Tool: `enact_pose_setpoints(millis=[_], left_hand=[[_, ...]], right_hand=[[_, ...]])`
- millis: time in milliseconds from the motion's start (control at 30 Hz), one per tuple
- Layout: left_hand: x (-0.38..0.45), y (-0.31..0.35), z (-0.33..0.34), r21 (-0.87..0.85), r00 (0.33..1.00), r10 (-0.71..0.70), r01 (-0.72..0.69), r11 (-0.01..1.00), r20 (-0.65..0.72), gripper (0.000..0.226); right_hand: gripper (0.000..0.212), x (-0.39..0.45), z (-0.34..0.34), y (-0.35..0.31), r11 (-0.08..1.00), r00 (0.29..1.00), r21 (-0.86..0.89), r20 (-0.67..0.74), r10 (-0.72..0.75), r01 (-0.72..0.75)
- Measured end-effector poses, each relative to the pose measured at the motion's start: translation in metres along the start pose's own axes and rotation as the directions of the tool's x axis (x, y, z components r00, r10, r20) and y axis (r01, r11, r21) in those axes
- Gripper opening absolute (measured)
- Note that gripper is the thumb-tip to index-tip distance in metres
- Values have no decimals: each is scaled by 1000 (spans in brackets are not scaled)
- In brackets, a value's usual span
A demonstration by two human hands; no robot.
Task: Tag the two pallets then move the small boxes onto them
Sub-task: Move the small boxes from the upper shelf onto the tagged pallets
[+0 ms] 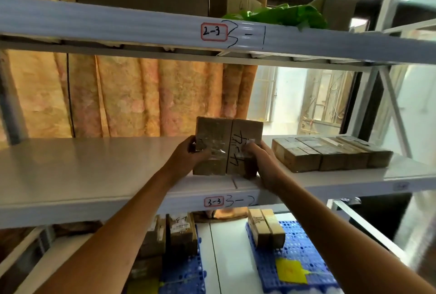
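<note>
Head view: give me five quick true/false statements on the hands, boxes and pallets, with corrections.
1. Both hands grip the pair of small boxes on the middle shelf. True: the left hand is on their left side, the right hand on their right.
2. The held boxes lie flat. False: they stand upright on edge.
3. A row of boxes lies on the same shelf, to the right. True.
4. The right blue pallet below carries no boxes. False: two boxes stand on it.
5. The yellow tag on that pallet is red. False: it is yellow.
</note>
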State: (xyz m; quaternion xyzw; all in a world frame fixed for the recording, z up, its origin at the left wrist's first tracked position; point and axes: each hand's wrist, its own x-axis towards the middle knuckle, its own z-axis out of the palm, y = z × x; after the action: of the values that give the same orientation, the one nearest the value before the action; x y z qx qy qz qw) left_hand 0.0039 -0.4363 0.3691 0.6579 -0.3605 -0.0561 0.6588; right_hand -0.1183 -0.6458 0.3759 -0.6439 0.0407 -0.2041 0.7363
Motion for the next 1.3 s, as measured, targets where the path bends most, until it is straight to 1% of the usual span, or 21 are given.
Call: enact_pose_setpoints(millis=[100, 133, 233, 267, 300, 367, 433, 467, 533, 567, 633, 667, 700, 733, 833, 900, 967, 1067, 1167, 1233, 1300], left_hand=[[-28, 15, 21, -98, 998, 59, -59, 993, -3, 32], [-40, 19, 32, -106, 997, 80, -82, 991, -25, 31], [-79, 31, 68, -95, 984, 137, -148, 984, -111, 35], [-93, 36, 81, -108, 982, 144, -157, 982, -119, 39], [-108, 41, 94, -131, 983, 137, -153, 980, -122, 42], [-137, 49, 123, -214, 988, 84, -111, 970, -133, 43], [-163, 50, 151, -343, 992, 8, -51, 938, -124, 43], [-177, 50, 167, -414, 993, -51, 2, 910, -107, 46], [-203, 43, 197, -541, 982, -185, 136, 830, -37, 53], [-214, 36, 208, -576, 971, -237, 197, 793, 6, 53], [-238, 22, 231, -626, 944, -311, 306, 717, 105, 50], [-250, 14, 242, -654, 924, -343, 367, 661, 171, 51], [-261, 6, 251, -659, 904, -366, 416, 626, 223, 55], [-270, -1, 258, -645, 887, -387, 452, 616, 252, 59], [-289, -21, 282, -573, 859, -461, 498, 651, 223, 70], [-293, -35, 289, -615, 832, -508, 524, 589, 222, 68], [-291, -53, 291, -652, 806, -542, 547, 525, 239, 58], [-276, -81, 289, -666, 775, -585, 570, 482, 240, 54], [-250, -119, 285, -658, 728, -647, 605, 448, 228, 53], [-231, -144, 283, -639, 708, -678, 619, 457, 200, 52], [-209, -169, 283, -614, 657, -739, 647, 452, 149, 58]], right_hand=[[28, -28, -11, 1, 996, 998, -74, -39, -50, 47], [30, -39, -16, 2, 994, 996, -92, -53, -71, 66], [55, -72, -33, -1, 991, 991, -91, -90, -103, 95], [58, -84, -40, -4, 993, 991, -73, -87, -102, 96], [57, -96, -48, -8, 993, 992, -57, -73, -105, 101], [50, -124, -68, -13, 994, 993, -32, -55, -102, 101], [51, -152, -90, -10, 996, 995, -2, -54, -88, 88], [52, -166, -103, -5, 997, 995, 12, -58, -79, 80], [50, -195, -128, 7, 997, 996, 47, -71, -51, 54], [50, -207, -138, 16, 997, 996, 65, -81, -31, 37], [49, -236, -160, 34, 998, 994, 64, -109, 13, -6], [49, -250, -169, 44, 998, 992, 47, -120, 41, -36], [48, -264, -177, 54, 997, 989, 24, -127, 77, -75], [47, -275, -182, 65, 992, 984, -4, -132, 122, -123], [39, -299, -199, 90, 968, 960, -39, -143, 240, -247], [38, -303, -207, 103, 955, 947, -38, -151, 285, -293], [39, -301, -210, 117, 938, 928, -15, -150, 341, -347], [43, -287, -215, 139, 893, 887, 56, -105, 450, -446], [47, -259, -226, 166, 857, 860, 123, -43, 509, -501], [47, -237, -235, 185, 840, 844, 140, -40, 534, -525], [46, -212, -247, 205, 824, 826, 161, -74, 559, -543]])
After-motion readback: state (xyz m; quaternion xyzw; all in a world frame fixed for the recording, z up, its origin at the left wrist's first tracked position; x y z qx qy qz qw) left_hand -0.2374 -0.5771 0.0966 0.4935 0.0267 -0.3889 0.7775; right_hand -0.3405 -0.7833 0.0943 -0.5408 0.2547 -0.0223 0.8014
